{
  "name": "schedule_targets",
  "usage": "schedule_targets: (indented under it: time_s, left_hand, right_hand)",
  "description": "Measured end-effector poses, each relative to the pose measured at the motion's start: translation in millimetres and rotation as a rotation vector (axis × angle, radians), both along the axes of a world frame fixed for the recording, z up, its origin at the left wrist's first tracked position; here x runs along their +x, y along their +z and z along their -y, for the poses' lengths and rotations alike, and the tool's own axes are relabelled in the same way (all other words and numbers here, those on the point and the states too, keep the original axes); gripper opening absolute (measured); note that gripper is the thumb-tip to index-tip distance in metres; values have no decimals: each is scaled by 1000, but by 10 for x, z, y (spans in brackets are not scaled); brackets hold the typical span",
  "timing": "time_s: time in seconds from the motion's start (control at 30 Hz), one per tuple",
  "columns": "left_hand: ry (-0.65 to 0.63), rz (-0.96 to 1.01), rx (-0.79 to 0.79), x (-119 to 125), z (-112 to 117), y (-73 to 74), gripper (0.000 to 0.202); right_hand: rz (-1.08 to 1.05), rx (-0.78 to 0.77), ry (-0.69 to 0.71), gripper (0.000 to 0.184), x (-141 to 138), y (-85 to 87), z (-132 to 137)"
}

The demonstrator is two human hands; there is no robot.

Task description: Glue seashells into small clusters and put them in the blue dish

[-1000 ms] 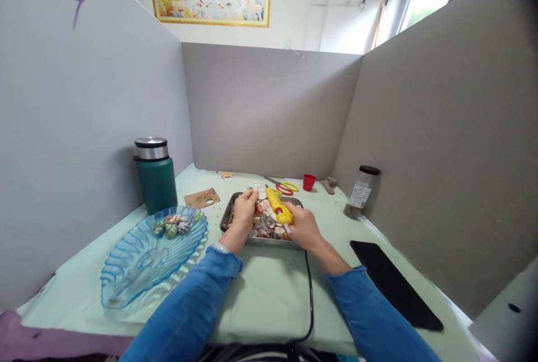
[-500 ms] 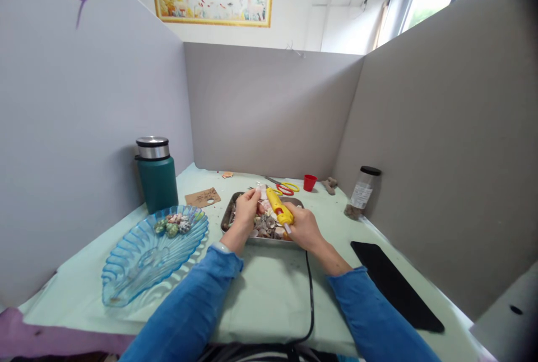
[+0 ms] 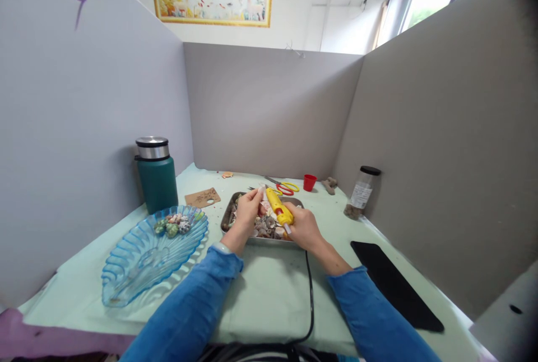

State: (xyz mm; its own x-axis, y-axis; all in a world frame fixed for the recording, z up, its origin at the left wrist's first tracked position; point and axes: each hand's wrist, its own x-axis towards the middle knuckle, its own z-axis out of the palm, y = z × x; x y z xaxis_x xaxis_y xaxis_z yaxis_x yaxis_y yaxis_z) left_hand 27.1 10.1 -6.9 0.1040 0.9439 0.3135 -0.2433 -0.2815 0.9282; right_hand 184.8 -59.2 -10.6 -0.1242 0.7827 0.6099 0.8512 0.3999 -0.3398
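Observation:
My right hand (image 3: 303, 227) is closed around a yellow hot glue gun (image 3: 276, 204), whose nozzle end points away from me and to the left. A glue stick end shows at its back, and a black cord runs down from below that hand. Between the fingertips of my left hand (image 3: 246, 212) is a small pale piece (image 3: 262, 188), perhaps a shell, close to the nozzle. Whether nozzle and piece touch, I cannot tell. Both hands are over a metal tray (image 3: 273, 241) filled with mixed shells (image 3: 264, 227), partly hidden by my hands and the gun.
To the left are a blue shell-shaped dish (image 3: 147, 258) holding several spotted shells, a green flask (image 3: 156, 182) and a brown card (image 3: 203, 198). Behind the tray lie scissors (image 3: 288, 188) and a red cup (image 3: 310, 182). A lidded jar (image 3: 360, 194) and a black mat (image 3: 395, 283) are at right.
The pale piece in my left fingers has been turned, so less of its face shows. The glue gun and my right hand have hardly moved.

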Motion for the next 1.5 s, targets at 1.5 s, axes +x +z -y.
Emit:
schedule_targets:
  time_s: [1.5]
  left_hand:
    - [-61, 165, -58, 12, 2, 41, 35]
  right_hand:
    - [14, 18, 13, 40, 1, -4, -2]
